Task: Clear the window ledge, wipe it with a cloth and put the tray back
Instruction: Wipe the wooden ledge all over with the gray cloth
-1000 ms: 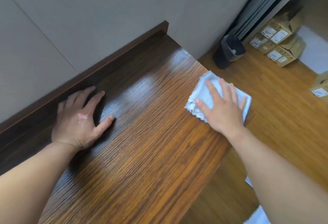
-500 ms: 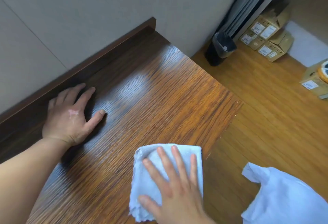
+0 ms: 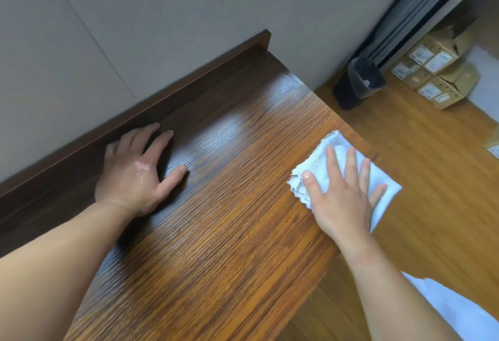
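Note:
The wooden ledge (image 3: 229, 219) runs from the near left to the far right, with a dark raised strip along the wall. My left hand (image 3: 135, 175) lies flat on it near that strip, fingers spread, holding nothing. A folded white cloth (image 3: 324, 157) rests at the ledge's right edge, partly overhanging it. My right hand (image 3: 343, 197) presses flat on the cloth with its fingers spread. No tray is in view.
Beyond the ledge's far right corner a black bin (image 3: 356, 84) stands on the wooden floor (image 3: 432, 178). Several labelled cardboard boxes (image 3: 432, 75) are stacked behind it beside a grey curtain (image 3: 421, 13). White fabric (image 3: 459, 311) shows at the bottom right.
My right hand slid the cloth from the near part of the ledge back out to the right edge, after a stroke the other way. My left hand stayed planted.

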`<state>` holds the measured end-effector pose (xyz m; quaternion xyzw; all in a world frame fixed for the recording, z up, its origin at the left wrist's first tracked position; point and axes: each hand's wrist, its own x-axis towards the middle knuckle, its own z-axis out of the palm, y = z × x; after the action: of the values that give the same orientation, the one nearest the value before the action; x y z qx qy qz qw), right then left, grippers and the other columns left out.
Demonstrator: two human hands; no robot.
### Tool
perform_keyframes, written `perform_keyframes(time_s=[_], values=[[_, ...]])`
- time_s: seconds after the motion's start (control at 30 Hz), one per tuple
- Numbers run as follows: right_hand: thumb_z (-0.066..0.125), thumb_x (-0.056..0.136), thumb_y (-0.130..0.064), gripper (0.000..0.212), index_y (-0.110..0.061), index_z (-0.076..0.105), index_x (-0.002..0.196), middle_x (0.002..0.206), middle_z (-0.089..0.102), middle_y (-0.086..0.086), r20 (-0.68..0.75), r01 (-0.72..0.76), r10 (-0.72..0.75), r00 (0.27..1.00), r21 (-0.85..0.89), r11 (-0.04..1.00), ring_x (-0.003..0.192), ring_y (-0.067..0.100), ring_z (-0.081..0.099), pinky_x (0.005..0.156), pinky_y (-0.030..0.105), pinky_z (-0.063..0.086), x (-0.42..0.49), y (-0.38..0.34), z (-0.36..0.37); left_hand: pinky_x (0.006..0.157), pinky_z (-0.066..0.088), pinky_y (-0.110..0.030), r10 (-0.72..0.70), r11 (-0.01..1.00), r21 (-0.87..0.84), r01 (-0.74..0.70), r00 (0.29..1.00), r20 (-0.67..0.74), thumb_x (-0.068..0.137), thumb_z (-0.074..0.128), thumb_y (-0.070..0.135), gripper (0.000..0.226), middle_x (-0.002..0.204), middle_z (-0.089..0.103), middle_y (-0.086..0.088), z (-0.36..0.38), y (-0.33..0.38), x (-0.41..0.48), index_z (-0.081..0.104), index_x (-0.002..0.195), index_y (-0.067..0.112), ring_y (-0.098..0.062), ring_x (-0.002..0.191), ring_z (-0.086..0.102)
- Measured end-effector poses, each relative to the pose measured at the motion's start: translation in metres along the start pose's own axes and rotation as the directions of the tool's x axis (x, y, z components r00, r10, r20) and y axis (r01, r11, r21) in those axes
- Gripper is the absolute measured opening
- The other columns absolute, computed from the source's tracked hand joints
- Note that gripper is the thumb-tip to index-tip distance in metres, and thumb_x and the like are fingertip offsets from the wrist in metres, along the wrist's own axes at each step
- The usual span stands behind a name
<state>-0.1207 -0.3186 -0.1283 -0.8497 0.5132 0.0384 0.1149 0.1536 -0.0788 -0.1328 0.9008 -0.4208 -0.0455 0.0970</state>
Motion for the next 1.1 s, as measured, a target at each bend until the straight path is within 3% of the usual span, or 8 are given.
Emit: perform_keyframes(time_s=[0.17,0.27,0.4,0.47,0.57,0.8,1.0,1.1], values=[[0.037,0.090,-0.075,0.078,-0.037,0.036,0.158,0.171,0.022,0.004,0.030,0.334,-0.333,0.942,-0.008,0.943,0.158,0.034,0.010,0.117,0.075,0.012,-0.084,-0.079,0.030,0.103,0.036,-0.054,-0.003,1.000,-0.003,0.003,1.000,-0.016,0.085,0.039,0.072,0.077,0.149,0.047,-0.007,-0.001,0.001,0.001,0.054,0.141,0.021,-0.035,0.134,0.042],[0.044,0.087,-0.076,0.083,-0.038,0.030,0.160,0.172,0.017,0.003,0.036,0.382,-0.385,0.922,0.060,0.922,0.159,0.031,0.004,0.118,0.072,0.010,-0.093,-0.098,0.030,0.103,0.036,-0.053,0.002,1.000,0.005,-0.002,1.000,-0.006,0.084,0.040,0.072,0.077,0.150,0.047,-0.007,0.002,-0.001,0.001,0.053,0.141,0.021,-0.035,0.133,0.042],[0.052,0.084,-0.075,0.096,-0.027,0.024,0.163,0.172,0.013,0.004,-0.068,0.459,-0.454,0.889,0.129,0.879,0.160,0.025,0.005,0.122,0.061,0.006,-0.087,-0.054,0.006,0.112,0.034,-0.055,0.022,0.995,-0.102,-0.024,1.000,-0.015,0.086,0.040,0.075,0.086,0.153,0.042,-0.014,-0.004,0.011,0.001,0.044,0.149,0.015,-0.040,0.139,0.039],[0.053,0.086,-0.072,0.095,-0.019,0.030,0.161,0.171,0.017,0.007,-0.096,0.519,-0.513,0.853,0.050,0.853,0.159,0.029,0.012,0.121,0.063,0.010,-0.079,-0.023,-0.001,0.118,0.030,-0.055,0.193,0.966,-0.167,-0.200,0.980,-0.056,0.091,0.044,0.069,0.088,0.158,0.036,-0.019,-0.011,0.035,-0.003,0.040,0.151,0.005,-0.040,0.146,0.033],[0.053,0.086,-0.069,0.093,-0.016,0.034,0.160,0.170,0.022,0.008,-0.050,0.566,-0.568,0.822,-0.044,0.823,0.157,0.032,0.020,0.116,0.068,0.017,-0.076,-0.004,0.007,0.120,0.026,-0.056,0.486,0.867,-0.126,-0.482,0.874,0.003,0.094,0.050,0.061,0.086,0.165,0.024,-0.015,-0.006,0.084,-0.027,0.031,0.156,0.004,-0.033,0.154,0.020],[0.053,0.084,-0.068,0.087,-0.011,0.051,0.151,0.165,0.036,0.008,-0.061,0.560,-0.569,0.820,-0.116,0.820,0.150,0.033,0.035,0.110,0.072,0.029,-0.073,-0.001,0.029,0.113,0.021,-0.063,0.568,0.816,0.032,-0.578,0.810,0.144,0.099,0.036,0.067,0.083,0.167,0.023,-0.008,0.029,0.115,-0.044,0.030,0.157,0.010,-0.027,0.154,0.022],[0.033,0.098,-0.066,0.082,-0.011,0.039,0.157,0.168,0.028,0.008,-0.008,0.485,-0.486,0.874,-0.055,0.873,0.156,0.031,0.023,0.115,0.074,0.022,-0.003,-0.016,0.009,0.121,0.015,-0.062,0.611,0.771,0.070,-0.632,0.767,0.195,0.101,0.029,0.067,0.080,0.168,0.020,-0.005,0.026,0.122,0.048,0.025,0.159,0.013,-0.023,0.155,0.018],[0.018,0.099,-0.066,0.083,-0.014,0.026,0.162,0.172,0.016,0.006,0.041,0.409,-0.407,0.912,-0.046,0.911,0.159,0.029,0.010,0.119,0.072,0.009,0.054,-0.040,-0.006,0.125,-0.003,-0.054,0.592,0.745,0.154,-0.649,0.749,0.296,0.099,0.010,0.070,0.083,0.169,0.007,-0.002,0.019,0.125,0.124,0.010,0.162,0.016,-0.021,0.157,0.007]])
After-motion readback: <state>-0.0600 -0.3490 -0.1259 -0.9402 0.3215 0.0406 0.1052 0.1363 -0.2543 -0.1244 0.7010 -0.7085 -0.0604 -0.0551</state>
